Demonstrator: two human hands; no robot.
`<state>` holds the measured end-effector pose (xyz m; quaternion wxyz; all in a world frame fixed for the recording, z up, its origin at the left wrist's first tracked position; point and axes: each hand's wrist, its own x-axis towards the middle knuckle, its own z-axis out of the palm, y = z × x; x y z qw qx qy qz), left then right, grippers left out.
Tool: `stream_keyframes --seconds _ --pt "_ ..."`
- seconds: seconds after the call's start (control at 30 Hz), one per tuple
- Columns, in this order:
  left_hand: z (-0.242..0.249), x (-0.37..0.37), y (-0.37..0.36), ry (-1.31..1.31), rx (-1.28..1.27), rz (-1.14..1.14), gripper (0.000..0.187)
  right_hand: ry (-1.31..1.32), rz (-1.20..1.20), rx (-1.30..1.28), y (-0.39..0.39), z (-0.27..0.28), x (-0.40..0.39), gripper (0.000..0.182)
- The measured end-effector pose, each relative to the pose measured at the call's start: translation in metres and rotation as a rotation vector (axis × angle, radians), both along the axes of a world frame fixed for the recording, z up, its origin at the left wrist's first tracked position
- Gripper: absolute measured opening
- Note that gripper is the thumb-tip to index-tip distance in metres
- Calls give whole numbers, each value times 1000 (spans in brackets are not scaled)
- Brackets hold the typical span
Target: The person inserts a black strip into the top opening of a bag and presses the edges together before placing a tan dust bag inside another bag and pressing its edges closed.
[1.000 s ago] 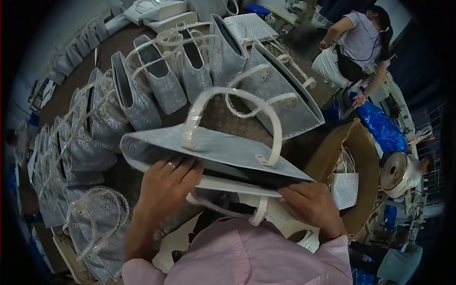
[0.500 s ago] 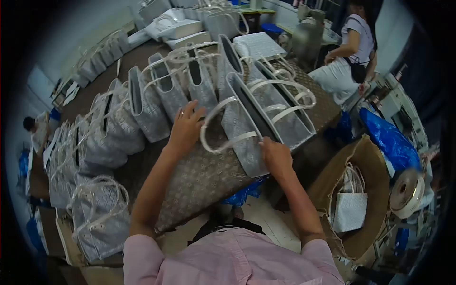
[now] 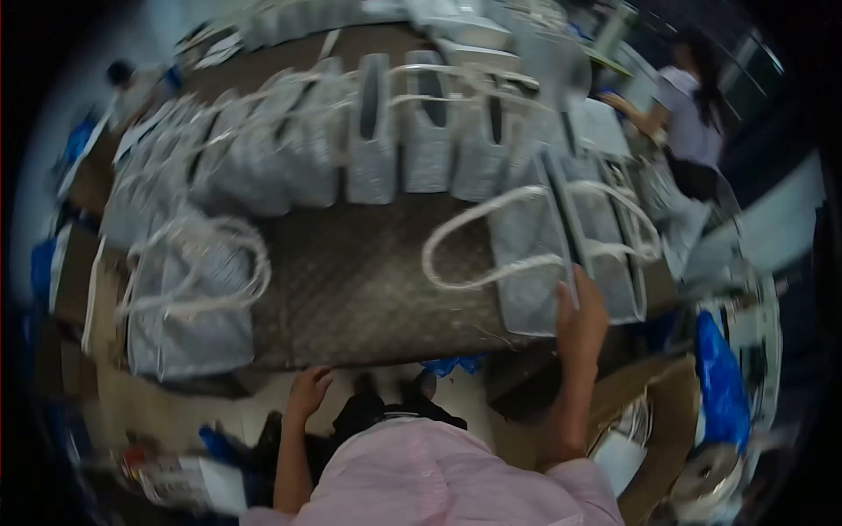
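My right hand (image 3: 581, 320) pinches the near edge of a silver-grey tote bag (image 3: 529, 254), which stands upright at the right of the table. Its white loop handle (image 3: 430, 250) sticks out to the left, and its top opening shows dark. Directly behind it, to the right, stands another silver tote (image 3: 614, 285) with white handles. Low at the table's front edge is my left hand (image 3: 309, 392), its fingers loosely bent and apart with nothing visible in them; motion blurs it somewhat.
A row of silver totes (image 3: 371, 162) lines the brown patterned table (image 3: 368, 280). One more tote (image 3: 189, 329) sits at the front left corner. On the right, a cardboard box (image 3: 671, 412) holds a bag, near blue plastic (image 3: 724, 377). Another person (image 3: 688, 114) works at the back right.
My view has turned left. My left hand has drawn back from beside the row of totes to the table's front edge. My right hand stays on the tote's edge.
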<state>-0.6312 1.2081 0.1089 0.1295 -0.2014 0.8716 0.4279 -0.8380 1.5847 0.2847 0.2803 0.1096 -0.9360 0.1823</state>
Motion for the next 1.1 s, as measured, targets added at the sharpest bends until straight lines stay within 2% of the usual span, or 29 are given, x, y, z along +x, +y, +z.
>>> stream_keyframes --seconds 0.03,0.07,0.1,0.13,0.23,0.27,0.33,0.4,0.43,0.5,0.53,0.6,0.7,0.8,0.87,0.9,0.97,1.0,1.07,1.1 --pt "22 -10 -3 -2 1 22 31 -70 50 -190 -15 1 4 28" --pt "24 -5 -9 81 -36 -25 32 -180 93 -372 -35 2 10 27" --pt "41 -9 -18 34 -29 -52 34 -238 206 -415 -60 0 17 25" --pt "45 -3 -30 121 27 -29 35 -279 290 -457 -88 -2 24 22" --pt "60 22 -67 173 42 -17 37 -441 608 -284 -168 -21 50 18" --pt "62 36 -82 168 108 -7 38 -512 701 -330 -195 -27 59 17" --pt "78 65 -117 160 168 -8 38 -562 769 -316 -253 -25 81 16" --pt "100 99 -160 -112 437 89 40 -622 830 -301 -310 -22 102 16" --pt "98 114 -190 -114 433 92 40 -702 860 -351 -338 -20 111 16" --pt "95 144 -233 -81 398 -61 37 -801 913 -368 -386 -9 128 16" --pt "93 154 -247 -78 417 -28 37 -866 949 -379 -406 1 138 15" --pt "110 165 -287 -74 312 -152 33 -958 1016 -404 -438 13 152 15" --pt "119 187 -325 4 402 -109 30 -1004 1079 -470 -468 16 164 16" --pt "107 203 -363 28 352 66 29 -1027 1128 -482 -484 27 156 19" --pt "81 212 -384 60 235 347 30 -1054 1253 -552 -493 25 150 22" --pt "65 216 -395 62 230 364 30 -1059 1271 -547 -501 25 144 22" --pt "33 222 -427 166 240 707 28 -1191 1394 -538 -519 21 136 23" --pt "23 222 -442 149 250 696 28 -1203 1372 -543 -528 26 141 23" --pt "3 206 -489 129 -115 764 23 -1045 1454 -455 -554 37 147 23" --pt "-9 197 -515 133 -106 747 23 -1037 1435 -455 -562 41 149 23"
